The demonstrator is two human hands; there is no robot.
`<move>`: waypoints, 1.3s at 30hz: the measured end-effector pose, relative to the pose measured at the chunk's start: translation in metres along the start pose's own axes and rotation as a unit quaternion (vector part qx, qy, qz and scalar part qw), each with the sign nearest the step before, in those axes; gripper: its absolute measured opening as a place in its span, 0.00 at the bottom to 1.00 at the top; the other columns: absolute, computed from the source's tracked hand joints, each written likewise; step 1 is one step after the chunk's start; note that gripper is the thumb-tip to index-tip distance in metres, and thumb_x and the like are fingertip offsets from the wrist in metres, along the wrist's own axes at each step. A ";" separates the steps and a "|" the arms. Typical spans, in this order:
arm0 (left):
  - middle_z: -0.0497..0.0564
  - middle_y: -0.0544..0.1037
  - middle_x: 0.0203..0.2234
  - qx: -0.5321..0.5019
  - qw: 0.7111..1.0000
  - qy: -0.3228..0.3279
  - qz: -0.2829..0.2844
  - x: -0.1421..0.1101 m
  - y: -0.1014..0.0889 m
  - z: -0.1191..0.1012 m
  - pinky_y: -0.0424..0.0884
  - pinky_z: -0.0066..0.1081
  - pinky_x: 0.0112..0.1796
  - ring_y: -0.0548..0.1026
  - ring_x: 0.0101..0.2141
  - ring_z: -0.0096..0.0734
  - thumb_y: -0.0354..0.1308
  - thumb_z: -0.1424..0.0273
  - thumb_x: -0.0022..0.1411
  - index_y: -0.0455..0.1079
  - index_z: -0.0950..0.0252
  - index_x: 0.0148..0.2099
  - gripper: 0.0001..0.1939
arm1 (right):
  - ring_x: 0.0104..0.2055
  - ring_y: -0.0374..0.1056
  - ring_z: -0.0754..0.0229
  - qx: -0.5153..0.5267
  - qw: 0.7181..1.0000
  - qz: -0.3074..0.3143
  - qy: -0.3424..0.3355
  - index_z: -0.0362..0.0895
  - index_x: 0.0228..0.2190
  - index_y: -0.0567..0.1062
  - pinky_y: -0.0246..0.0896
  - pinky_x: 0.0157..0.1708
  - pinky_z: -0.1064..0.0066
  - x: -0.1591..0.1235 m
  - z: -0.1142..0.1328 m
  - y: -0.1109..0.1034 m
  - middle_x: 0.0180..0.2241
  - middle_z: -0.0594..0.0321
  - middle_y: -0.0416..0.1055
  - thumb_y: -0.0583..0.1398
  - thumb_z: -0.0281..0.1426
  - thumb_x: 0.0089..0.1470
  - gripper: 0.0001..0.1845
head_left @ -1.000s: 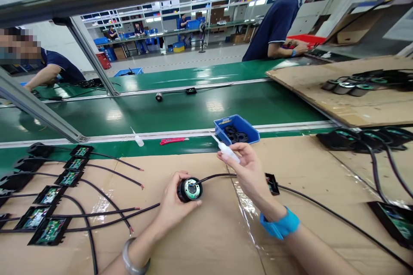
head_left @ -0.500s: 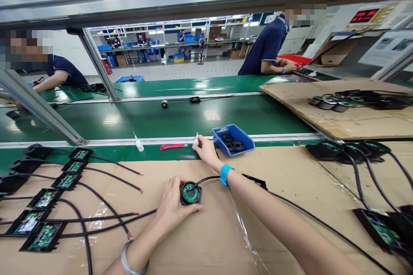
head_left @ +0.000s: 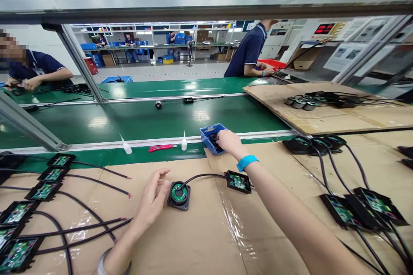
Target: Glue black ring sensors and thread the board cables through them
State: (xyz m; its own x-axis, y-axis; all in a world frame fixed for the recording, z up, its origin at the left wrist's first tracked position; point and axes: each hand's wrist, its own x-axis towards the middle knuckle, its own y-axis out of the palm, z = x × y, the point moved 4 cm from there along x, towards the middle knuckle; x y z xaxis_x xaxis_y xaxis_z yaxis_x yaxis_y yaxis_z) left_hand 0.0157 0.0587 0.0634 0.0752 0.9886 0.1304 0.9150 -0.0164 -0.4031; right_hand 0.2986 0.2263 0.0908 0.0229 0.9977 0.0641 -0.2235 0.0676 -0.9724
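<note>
The right hand [head_left: 228, 142] bends its fingers over black rings [head_left: 213, 139] in the blue bin [head_left: 205, 134], any pinch hidden, while the left hand [head_left: 152, 193] spreads its fingers beside the disc [head_left: 178, 194].

Bright, even light is cast from the ceiling lamps [head_left: 142, 23], far beyond the right hand's fingers [head_left: 224, 137]. Soft white glare is thrown back by the green conveyor belt [head_left: 97, 122] ahead of those fingers, and a sharper sheen is seen on the clear plastic film [head_left: 230, 223] below them. Shadows are faint. Far to the left of the fingers, an aluminium post [head_left: 75, 62] is slanted by wide-angle distortion, and a pixelated blur is laid over the head of a co-worker [head_left: 13, 47]. Edges near the fingers are rendered sharply.
</note>
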 end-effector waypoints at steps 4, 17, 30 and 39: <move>0.59 0.75 0.49 0.000 0.999 -0.013 -0.047 0.003 -0.007 0.001 0.70 0.42 0.49 0.73 0.50 0.44 0.47 0.51 0.68 0.69 0.62 0.51 0.23 | 0.40 0.72 0.59 -0.009 1.000 -0.024 0.000 0.39 0.38 0.75 0.70 0.42 0.61 -0.003 -0.004 0.002 0.39 0.60 0.74 0.61 0.34 0.61 0.09; 0.58 0.71 0.59 -0.276 0.952 -0.004 0.134 0.003 0.013 -0.042 0.76 0.44 0.50 0.75 0.52 0.47 0.57 0.50 0.64 0.68 0.61 0.62 0.30 | 0.34 0.73 0.60 0.307 0.869 -0.214 -0.325 0.46 0.34 0.75 0.69 0.33 0.70 -0.143 0.106 -0.027 0.32 0.61 0.76 0.54 0.28 0.64 0.10; 0.54 0.74 0.42 -0.217 0.966 -0.081 0.113 0.013 -0.005 -0.006 0.73 0.36 0.46 0.76 0.43 0.36 0.71 0.57 0.51 0.68 0.64 0.48 0.28 | 0.44 0.67 0.46 0.146 0.931 -0.058 -0.329 0.44 0.44 0.69 0.62 0.46 0.50 -0.164 0.068 0.019 0.41 0.55 0.72 0.72 0.47 0.44 0.31; 0.52 0.76 0.38 -0.173 0.951 -0.145 0.213 -0.006 -0.007 -0.018 0.75 0.30 0.38 0.78 0.37 0.33 0.68 0.62 0.55 0.67 0.64 0.46 0.20 | 0.33 0.65 0.56 0.140 0.907 -0.191 -0.349 0.43 0.36 0.73 0.53 0.41 0.59 -0.185 0.065 0.024 0.31 0.59 0.69 0.58 0.42 0.62 0.14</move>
State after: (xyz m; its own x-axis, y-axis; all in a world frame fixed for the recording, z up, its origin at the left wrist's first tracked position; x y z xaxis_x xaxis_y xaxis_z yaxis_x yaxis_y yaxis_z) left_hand 0.0162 0.0500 0.0811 0.4008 0.8805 -0.2532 0.9058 -0.4222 -0.0344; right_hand 0.2256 0.0443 0.0706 -0.4504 0.6560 0.6056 -0.5694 0.3114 -0.7608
